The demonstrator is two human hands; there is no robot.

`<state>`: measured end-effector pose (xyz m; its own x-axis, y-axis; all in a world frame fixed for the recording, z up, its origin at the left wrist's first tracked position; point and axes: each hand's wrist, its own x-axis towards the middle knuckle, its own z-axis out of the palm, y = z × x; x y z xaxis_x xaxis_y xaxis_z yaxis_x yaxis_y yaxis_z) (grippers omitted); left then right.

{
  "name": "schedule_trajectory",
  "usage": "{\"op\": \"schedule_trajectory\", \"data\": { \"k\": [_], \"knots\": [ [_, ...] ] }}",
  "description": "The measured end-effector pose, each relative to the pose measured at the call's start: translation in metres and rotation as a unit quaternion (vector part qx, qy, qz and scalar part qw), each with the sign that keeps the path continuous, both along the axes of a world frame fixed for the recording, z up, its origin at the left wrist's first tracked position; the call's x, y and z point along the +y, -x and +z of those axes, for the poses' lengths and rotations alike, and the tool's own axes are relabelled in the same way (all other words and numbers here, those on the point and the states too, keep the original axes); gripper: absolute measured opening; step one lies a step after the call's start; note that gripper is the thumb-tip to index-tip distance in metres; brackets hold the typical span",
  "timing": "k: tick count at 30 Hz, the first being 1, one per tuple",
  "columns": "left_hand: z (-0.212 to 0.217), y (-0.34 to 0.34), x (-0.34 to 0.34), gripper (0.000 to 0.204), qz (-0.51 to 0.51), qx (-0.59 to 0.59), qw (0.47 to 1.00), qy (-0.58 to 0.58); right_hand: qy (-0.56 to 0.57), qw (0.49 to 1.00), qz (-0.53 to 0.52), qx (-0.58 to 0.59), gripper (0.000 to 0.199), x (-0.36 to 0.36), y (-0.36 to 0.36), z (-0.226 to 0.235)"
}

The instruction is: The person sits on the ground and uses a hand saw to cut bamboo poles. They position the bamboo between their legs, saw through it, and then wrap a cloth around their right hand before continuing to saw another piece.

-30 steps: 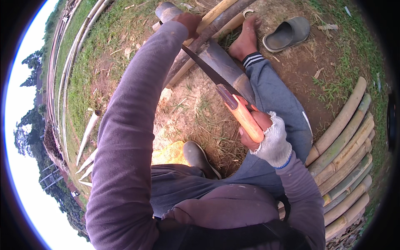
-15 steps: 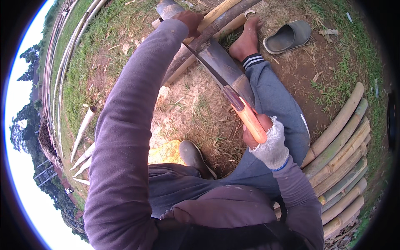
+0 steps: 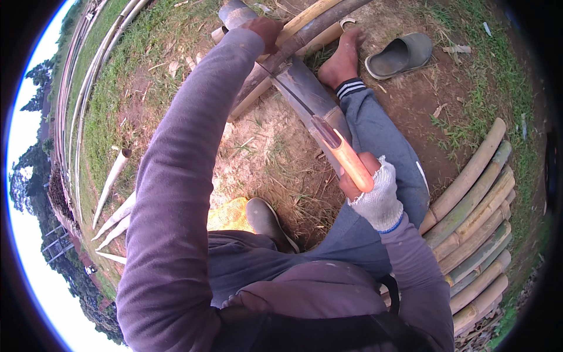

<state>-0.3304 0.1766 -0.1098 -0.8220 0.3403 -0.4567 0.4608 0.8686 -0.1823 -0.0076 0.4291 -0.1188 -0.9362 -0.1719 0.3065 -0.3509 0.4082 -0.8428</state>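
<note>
Near the bamboo [image 3: 309, 92], likely stiff and slick, the right hand [image 3: 378, 196] wraps its fingers around the saw handle [image 3: 352, 164], seemingly the surest hold; the left hand's [image 3: 265, 32] closure is hidden.

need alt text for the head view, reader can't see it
The person's right hand, in a white fingerless glove, holds an orange-handled handsaw over a thick grayish bamboo pole; the left hand is at crossed poles. Bamboo lengths lie at right.

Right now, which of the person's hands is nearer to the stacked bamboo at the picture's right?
Right. The right hand, around the orange saw handle, is left of the stacked bamboo; the left hand is farther, by the crossed poles near the picture's top.
</note>
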Motion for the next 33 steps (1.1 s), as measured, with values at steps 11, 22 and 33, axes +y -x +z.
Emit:
{"op": "schedule_trajectory", "data": {
  "k": [11,22,33],
  "knots": [
    [-0.003,-0.040,0.008,0.063,0.082,0.134,0.947,-0.282,0.027,0.999,0.030,0.035,0.018,-0.041,0.052,-0.033],
    [0.011,-0.105,0.153,0.061,-0.070,0.065,0.932,-0.351,0.055,0.997,0.056,0.022,0.019,-0.038,0.057,-0.018],
    [-0.004,-0.194,-0.131,0.103,0.070,0.217,0.951,-0.210,0.137,0.988,0.039,-0.068,0.060,-0.044,0.049,-0.037]
  ]
}}
